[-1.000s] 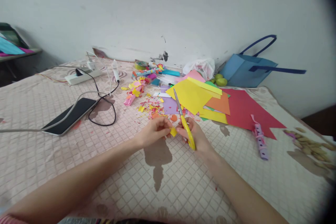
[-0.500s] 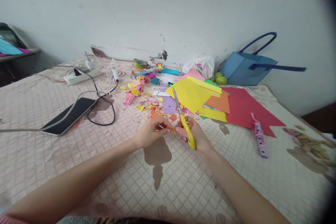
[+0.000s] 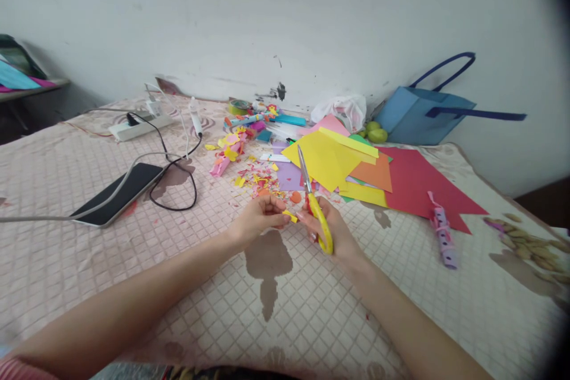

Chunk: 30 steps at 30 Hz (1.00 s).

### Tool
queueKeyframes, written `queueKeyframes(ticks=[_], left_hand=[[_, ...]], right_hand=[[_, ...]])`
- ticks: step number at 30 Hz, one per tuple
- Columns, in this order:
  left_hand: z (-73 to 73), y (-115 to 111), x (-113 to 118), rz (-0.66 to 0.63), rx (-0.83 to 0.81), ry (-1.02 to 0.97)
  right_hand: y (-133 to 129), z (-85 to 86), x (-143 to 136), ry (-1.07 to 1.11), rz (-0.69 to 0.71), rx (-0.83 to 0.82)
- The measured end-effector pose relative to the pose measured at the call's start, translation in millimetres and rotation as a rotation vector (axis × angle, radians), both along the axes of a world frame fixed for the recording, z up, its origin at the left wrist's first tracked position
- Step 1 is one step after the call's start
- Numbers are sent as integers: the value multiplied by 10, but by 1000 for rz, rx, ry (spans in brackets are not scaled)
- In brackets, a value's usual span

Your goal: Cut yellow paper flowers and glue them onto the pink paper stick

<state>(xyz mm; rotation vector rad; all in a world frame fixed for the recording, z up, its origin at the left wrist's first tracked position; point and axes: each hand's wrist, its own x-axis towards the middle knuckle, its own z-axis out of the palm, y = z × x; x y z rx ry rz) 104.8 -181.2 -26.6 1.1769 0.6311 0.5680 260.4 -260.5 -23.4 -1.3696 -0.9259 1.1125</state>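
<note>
My left hand point(image 3: 257, 221) pinches a small yellow paper piece point(image 3: 290, 215) between thumb and fingers. Close to its right, my right hand point(image 3: 332, 227) is closed around the yellow-handled scissors point(image 3: 319, 222), whose blades point up and away from me. The right fingertips are near the yellow piece; whether they touch it I cannot tell. Beyond the hands lie paper scraps point(image 3: 262, 181), an orange paper heart point(image 3: 295, 196), a purple sheet point(image 3: 289, 175) and a large yellow sheet point(image 3: 327, 160).
A black phone point(image 3: 118, 195) with cables and a power strip point(image 3: 140, 129) are at left. Red paper point(image 3: 423, 187), a purple paper roll point(image 3: 444, 238) and a blue bag point(image 3: 423, 116) are at right. Pink rolled paper with flowers point(image 3: 227, 157) lies behind the scraps.
My fingertips have moved slightly apart, and more of the yellow piece shows in my left hand. The scissors remain in my right hand. The whole view has shifted slightly.
</note>
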Motion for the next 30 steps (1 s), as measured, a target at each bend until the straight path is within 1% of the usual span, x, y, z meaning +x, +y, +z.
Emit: queueKeyframes(ticks=[3, 8, 13, 20, 26, 30], left_hand=[[20, -3, 4, 27, -32, -13], [31, -12, -1, 27, -30, -8], [37, -23, -4, 34, 14, 6], [6, -20, 8, 22, 85, 3], [22, -26, 6, 23, 119, 13], [49, -27, 3, 38, 113, 36]], right_hand=[[-1, 8, -3, 11, 8, -5], [16, 53, -27, 5, 4, -18], [22, 55, -42, -62, -8, -18], [14, 49, -57, -107, -13, -26], [10, 46, -59, -97, -1, -17], [-2, 10, -19, -37, 14, -1]])
